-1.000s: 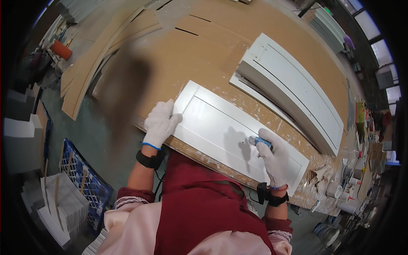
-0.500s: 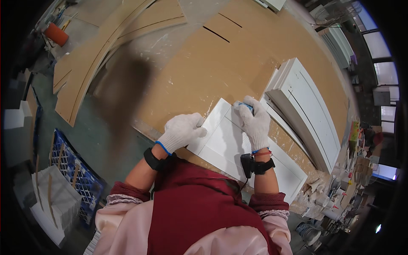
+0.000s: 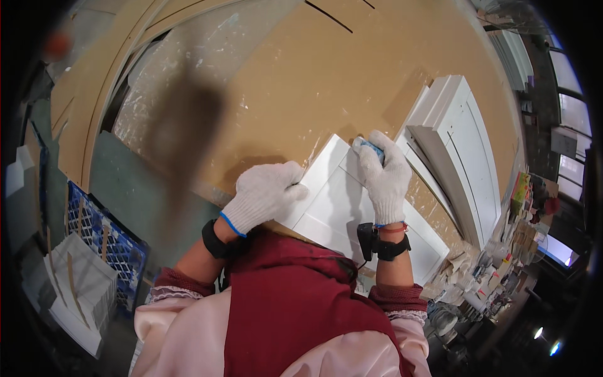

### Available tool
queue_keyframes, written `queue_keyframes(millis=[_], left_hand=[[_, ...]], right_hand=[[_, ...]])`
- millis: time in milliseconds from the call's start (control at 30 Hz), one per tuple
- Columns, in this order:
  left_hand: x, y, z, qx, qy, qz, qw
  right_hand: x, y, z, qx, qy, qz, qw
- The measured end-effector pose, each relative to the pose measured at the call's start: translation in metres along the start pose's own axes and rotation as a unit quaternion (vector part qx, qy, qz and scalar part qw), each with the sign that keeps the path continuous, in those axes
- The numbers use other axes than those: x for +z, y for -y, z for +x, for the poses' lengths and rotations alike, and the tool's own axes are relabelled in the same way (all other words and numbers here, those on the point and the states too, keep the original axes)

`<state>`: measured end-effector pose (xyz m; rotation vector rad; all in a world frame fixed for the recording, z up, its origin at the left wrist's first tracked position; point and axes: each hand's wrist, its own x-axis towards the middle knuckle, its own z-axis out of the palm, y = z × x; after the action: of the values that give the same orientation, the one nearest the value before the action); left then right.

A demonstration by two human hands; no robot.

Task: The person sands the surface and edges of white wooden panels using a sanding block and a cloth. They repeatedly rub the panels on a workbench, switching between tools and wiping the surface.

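Note:
A white panel (image 3: 326, 207) with a recessed, framed face lies at the table's near edge in front of me. My left hand (image 3: 267, 191), in a white knit glove, is closed at the panel's left end, thumb and fingers pinching its edge. My right hand (image 3: 384, 169), gloved too, grips a small blue block (image 3: 372, 149) at the panel's far edge. The block is mostly covered by my fingers, so its exact kind cannot be made out.
A stack of white panels (image 3: 461, 144) stands to the right on the brown board tabletop (image 3: 301, 88). Long brown boards (image 3: 100, 94) lie at far left. Below them are a blue lattice crate (image 3: 103, 232) and piled white pieces (image 3: 81, 283). A brown blur hides part of the left side.
My right hand has moved slightly right and away from me along the panel's far edge with the blue block. My left hand stays at the panel's end. The view has shifted a little.

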<state>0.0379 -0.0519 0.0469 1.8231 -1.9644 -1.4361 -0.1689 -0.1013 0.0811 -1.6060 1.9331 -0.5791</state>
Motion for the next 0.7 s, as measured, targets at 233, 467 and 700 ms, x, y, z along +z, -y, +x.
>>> queue_keyframes(millis=[233,467,700], left_hand=[[0.001,0.002,0.002,0.025,0.002,0.010,1.000],[0.004,0.001,0.000,0.011,-0.018,-0.003,1.000],[0.002,0.000,0.000,0.011,-0.022,-0.011,1.000]], right_hand=[[0.008,-0.007,-0.003,-0.003,-0.033,0.036,0.999],[0.008,-0.008,-0.003,-0.006,-0.010,0.009,1.000],[-0.001,-0.003,-0.010,0.046,0.004,0.046,0.998]])
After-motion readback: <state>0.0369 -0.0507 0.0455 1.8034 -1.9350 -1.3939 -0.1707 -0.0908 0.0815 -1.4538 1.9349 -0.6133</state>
